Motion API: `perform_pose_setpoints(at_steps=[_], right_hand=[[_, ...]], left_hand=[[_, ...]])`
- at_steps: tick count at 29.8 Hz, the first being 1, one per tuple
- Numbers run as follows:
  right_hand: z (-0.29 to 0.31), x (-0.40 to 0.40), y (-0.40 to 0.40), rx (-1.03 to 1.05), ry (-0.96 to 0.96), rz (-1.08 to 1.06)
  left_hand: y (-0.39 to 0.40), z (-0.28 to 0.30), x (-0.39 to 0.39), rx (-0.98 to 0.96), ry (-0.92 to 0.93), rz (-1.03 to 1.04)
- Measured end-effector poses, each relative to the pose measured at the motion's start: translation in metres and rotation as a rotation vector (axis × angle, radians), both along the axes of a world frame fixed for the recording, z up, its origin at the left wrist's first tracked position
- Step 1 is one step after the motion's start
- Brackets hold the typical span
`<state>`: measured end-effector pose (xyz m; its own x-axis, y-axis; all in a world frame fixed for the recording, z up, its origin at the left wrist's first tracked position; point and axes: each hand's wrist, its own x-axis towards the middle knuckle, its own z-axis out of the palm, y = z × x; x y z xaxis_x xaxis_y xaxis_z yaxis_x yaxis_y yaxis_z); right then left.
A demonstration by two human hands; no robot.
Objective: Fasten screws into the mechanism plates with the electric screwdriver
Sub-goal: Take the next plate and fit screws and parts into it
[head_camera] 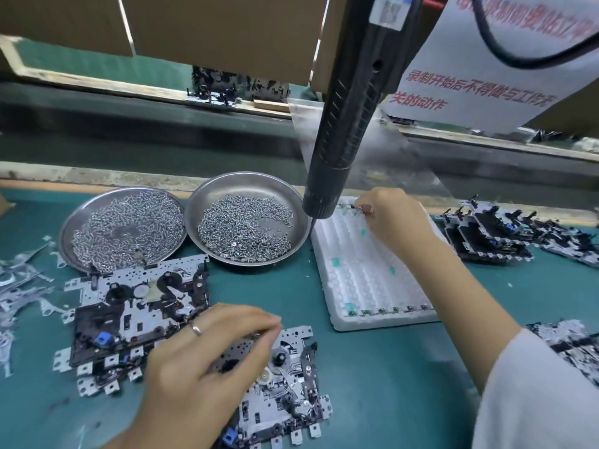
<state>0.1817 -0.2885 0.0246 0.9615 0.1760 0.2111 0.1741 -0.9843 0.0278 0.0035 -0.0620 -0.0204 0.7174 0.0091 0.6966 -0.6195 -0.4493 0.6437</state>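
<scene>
Head view: left hand [207,358] rests fingers-bunched on the nearest mechanism plate [285,384], pinching something small that I cannot identify. Right hand [393,218] pinches a small part at the white foam tray's [372,280] far edge, at about one o'clock from that plate. Electric screwdriver [343,124] hangs unheld, its long axis near vertical, nearer the right hand. Screws [241,228] fill two steel dishes at eleven o'clock. Red Chinese writing on a sheet [470,89] is only partly legible.

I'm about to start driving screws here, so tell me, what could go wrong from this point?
1. The screwdriver hangs free; no hand holds it, so it could swing into the right screw dish.
2. The left hand covers the front plate, so fingers may sit near the bit.
3. The right hand pinches a small part over the white tray and may drop it.
</scene>
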Motion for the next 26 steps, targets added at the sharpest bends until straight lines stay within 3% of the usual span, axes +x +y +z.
perform_pose_setpoints(at_steps=[8, 11, 15, 19, 22, 26], right_hand=[[-0.002, 0.007, 0.000, -0.068, -0.045, 0.025], [0.002, 0.004, -0.001, -0.002, -0.050, 0.027], [0.012, -0.018, -0.002, 0.268, -0.069, 0.057], [0.021, -0.068, -0.003, 0.660, 0.281, -0.013], [0.020, -0.104, 0.004, 0.964, 0.544, 0.077], [0.012, -0.128, 0.028, 1.332, 0.691, 0.230]], left_hand=[[0.001, -0.004, 0.002, -0.093, 0.086, 0.004], [0.000, -0.003, 0.003, -0.092, 0.081, 0.009], [0.000, -0.002, 0.001, -0.094, 0.094, 0.004], [-0.002, 0.002, 0.001, -0.077, 0.089, 0.021], [-0.002, 0.003, 0.001, -0.071, 0.099, 0.024], [-0.003, 0.001, 0.002, -0.130, 0.111, -0.007]])
